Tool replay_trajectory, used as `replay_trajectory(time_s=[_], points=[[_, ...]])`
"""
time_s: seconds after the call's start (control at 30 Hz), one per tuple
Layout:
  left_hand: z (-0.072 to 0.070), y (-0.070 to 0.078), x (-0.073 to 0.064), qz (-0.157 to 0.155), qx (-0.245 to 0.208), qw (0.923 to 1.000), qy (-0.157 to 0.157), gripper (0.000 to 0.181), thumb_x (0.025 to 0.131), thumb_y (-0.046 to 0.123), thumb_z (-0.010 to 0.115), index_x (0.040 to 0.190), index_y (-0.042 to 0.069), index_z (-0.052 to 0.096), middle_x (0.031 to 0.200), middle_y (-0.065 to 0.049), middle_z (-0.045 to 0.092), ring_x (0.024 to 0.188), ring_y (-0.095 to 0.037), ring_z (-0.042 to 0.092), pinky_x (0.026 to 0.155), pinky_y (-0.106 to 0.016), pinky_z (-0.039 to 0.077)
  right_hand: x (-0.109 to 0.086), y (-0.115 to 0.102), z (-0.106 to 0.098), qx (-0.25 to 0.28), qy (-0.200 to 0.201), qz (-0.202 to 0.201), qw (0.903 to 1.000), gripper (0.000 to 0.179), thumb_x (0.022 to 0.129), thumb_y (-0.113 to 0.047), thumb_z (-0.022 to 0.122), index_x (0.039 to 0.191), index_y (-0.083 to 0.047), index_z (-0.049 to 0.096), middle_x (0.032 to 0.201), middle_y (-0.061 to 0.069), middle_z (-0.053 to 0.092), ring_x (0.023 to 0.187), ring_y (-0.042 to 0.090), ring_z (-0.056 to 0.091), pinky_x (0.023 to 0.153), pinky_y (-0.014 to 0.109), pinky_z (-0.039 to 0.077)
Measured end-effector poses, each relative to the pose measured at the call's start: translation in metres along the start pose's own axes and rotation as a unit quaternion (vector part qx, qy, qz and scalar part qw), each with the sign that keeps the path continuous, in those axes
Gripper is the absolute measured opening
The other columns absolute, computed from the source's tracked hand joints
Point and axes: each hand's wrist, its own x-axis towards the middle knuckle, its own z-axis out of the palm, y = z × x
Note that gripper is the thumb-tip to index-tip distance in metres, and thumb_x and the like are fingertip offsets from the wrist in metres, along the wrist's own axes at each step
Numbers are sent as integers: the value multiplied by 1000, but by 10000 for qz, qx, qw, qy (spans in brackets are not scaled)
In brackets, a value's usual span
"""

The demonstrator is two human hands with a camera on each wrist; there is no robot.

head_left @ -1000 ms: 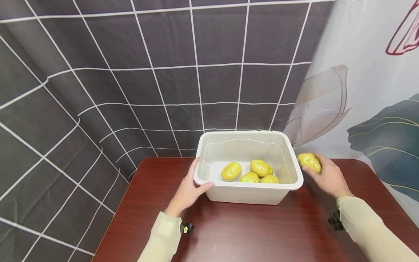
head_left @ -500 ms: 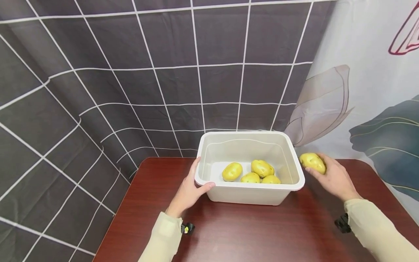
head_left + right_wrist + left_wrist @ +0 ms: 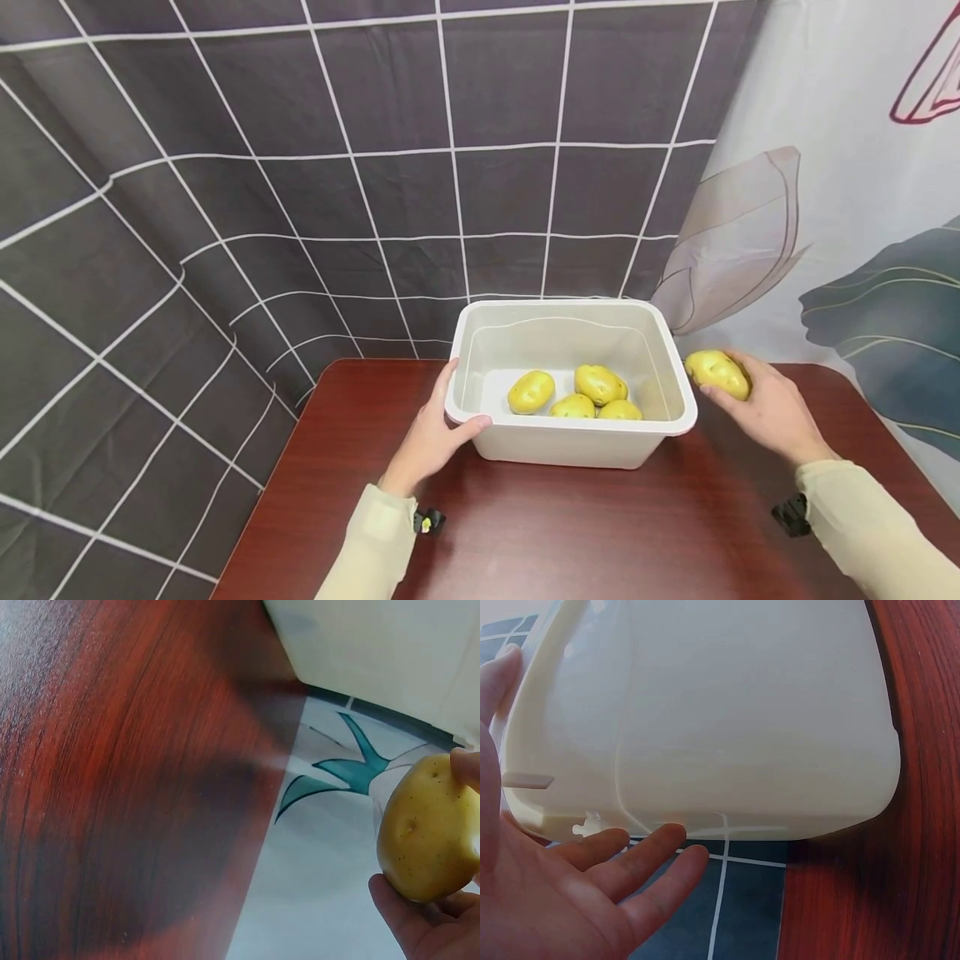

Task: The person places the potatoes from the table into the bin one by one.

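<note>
A white plastic tub (image 3: 562,443) stands on the table with several yellow potatoes (image 3: 530,392) on its floor. My left hand (image 3: 426,440) holds the tub's near left corner, the thumb at the front rim and the fingers along the left side. In the left wrist view, the outer fingers (image 3: 656,855) lie spread by the tub's wall (image 3: 757,712). Just outside the tub's right end, my right hand (image 3: 772,412) grips one more potato (image 3: 716,374) between thumb and fingers. The right wrist view shows this potato (image 3: 427,832) raised beyond the table's edge, part of the hand cut off.
The dark red wooden table (image 3: 540,533) reaches back to a grey curtain (image 3: 495,192) with white grid lines. At the right hangs a white curtain (image 3: 840,167) with leaf prints. Each wrist wears a small black device (image 3: 791,515).
My right hand has shifted slightly to the right with its potato, a little farther from the tub. The left hand, the tub and the potatoes inside look unchanged.
</note>
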Motion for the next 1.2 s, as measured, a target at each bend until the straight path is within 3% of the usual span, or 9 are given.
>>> replay_trajectory(time_s=[0.3, 0.9, 1.2], points=[[0, 0, -1, -2, 3, 10000, -12, 95, 85, 40, 81, 160, 29, 24, 147, -11, 53, 122, -25, 56, 105, -51, 40, -4, -4, -7, 69, 31, 47, 10000, 75, 90, -38, 75, 144, 5, 46, 131, 34, 52, 108, 50, 52, 83, 64, 40], [-1, 1, -2, 11, 40, 10000, -6, 95, 85, 39, 81, 160, 28, 24, 147, -10, 52, 123, -26, 56, 106, -51, 40, -5, -32, -36, 220, 553, -275, 9978, 74, 86, -31, 80, 147, -4, 48, 131, 28, 56, 105, 47, 54, 78, 61, 38], [0, 0, -1, 0, 55, 10000, -2, 95, 85, 40, 81, 160, 29, 24, 150, -9, 49, 125, -27, 54, 107, -51, 39, -7, -50, -37, 346, 647, -579, 9956, 74, 82, -27, 84, 145, -6, 51, 130, 23, 59, 107, 40, 55, 81, 49, 38]])
